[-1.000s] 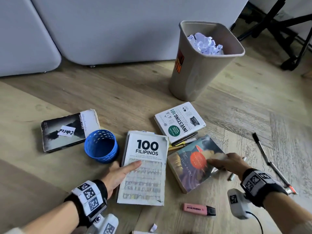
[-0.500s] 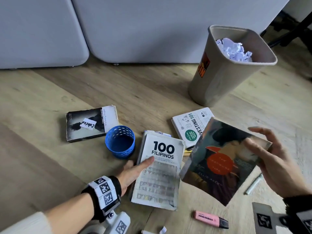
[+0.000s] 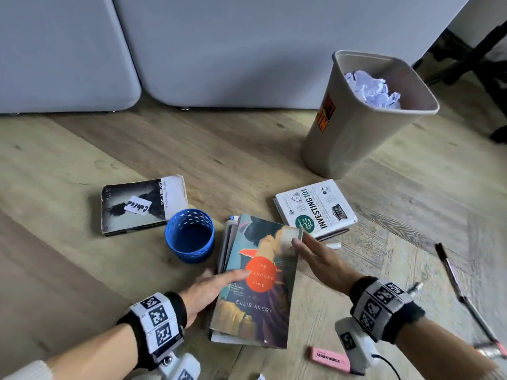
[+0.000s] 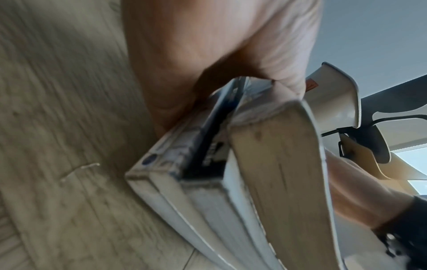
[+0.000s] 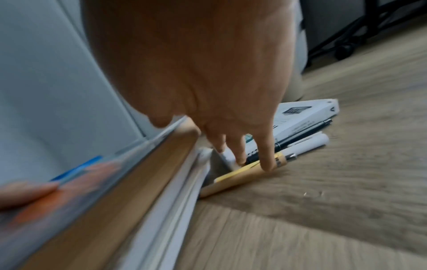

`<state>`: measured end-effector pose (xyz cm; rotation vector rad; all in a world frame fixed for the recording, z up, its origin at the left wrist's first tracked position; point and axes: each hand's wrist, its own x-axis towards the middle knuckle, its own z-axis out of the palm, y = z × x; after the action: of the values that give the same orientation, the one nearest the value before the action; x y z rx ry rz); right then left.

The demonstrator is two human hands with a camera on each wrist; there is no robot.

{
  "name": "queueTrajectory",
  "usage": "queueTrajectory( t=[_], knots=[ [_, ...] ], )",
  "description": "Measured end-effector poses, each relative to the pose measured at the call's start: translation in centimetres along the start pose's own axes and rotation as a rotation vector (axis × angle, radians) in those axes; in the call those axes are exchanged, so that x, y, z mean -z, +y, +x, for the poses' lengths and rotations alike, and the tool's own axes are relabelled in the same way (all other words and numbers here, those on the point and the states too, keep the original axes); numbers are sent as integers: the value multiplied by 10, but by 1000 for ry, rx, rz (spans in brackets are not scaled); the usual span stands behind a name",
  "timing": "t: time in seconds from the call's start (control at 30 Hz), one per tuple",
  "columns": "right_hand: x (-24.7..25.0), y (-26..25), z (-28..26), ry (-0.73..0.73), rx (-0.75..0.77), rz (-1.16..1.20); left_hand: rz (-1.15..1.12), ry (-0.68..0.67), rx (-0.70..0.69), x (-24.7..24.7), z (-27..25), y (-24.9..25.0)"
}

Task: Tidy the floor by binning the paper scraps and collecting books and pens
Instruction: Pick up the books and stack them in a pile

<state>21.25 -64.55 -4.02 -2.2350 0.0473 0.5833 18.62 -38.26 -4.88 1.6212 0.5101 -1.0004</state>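
Ellis Avery paperback [image 3: 255,281] lies face up on the white book beneath, stacked on the floor beside the blue pen cup [image 3: 189,235]. Left hand [image 3: 208,289] flat, fingers straight across its cover, likely steadying the stack. Right hand [image 3: 319,259] open, fingers loosely spread at its right edge, probably squaring it. Long axis points away, toward the bin [image 3: 356,127].

**One head view, two wrist close-ups**

The head camera looks steeply down at the pale wood-plank floor [image 3: 192,149]. Each wrist camera sits low beside the stacked paperback books [image 3: 255,283], very close: left at their spine corner [image 4: 231,173], right along their page edges [image 5: 138,182].
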Motion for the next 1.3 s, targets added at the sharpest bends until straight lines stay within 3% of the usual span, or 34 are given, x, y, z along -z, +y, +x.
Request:
queueTrajectory(
  t=[0.1, 0.17, 0.27, 0.33, 0.53, 0.67, 0.73, 0.87, 0.97, 1.07, 1.17, 1.3],
  knots=[
    [36, 15, 19, 496, -86, -224, 39, -17, -50, -4, -1, 5],
    [60, 30, 30, 624, -138, -384, 34, -30, -59, -5, 3, 8],
    [85, 46, 40, 429, -424, -501, 20, -124, -65, -3, -1, 17],
    [90, 52, 45, 305, -529, -455, 0, -97, -90, -3, 4, 18],
    [82, 65, 65, 388, -535, -359, 21, -7, -81, -7, 9, 12],
    [93, 71, 67, 236, -676, -57, 9, -35, -113, -15, 22, 10],
    [93, 78, 66, 235, -644, 127, -1, -35, -109, -8, 27, 1],
    [93, 60, 56, 351, -415, 468, 11, -22, -114, -6, 13, 9],
    [103, 16, 32, 388, -189, 348, 46, -17, -119, -9, 6, 17],
    [103, -21, -3, 551, -16, 280, 61, -17, -104, -20, 0, 21],
    [83, -45, -50, 634, 65, 424, 245, 66, -72, -26, 7, 12],
    [33, -33, -90, 600, 17, 718, 702, 256, -152, -16, 9, 12]
  ],
)
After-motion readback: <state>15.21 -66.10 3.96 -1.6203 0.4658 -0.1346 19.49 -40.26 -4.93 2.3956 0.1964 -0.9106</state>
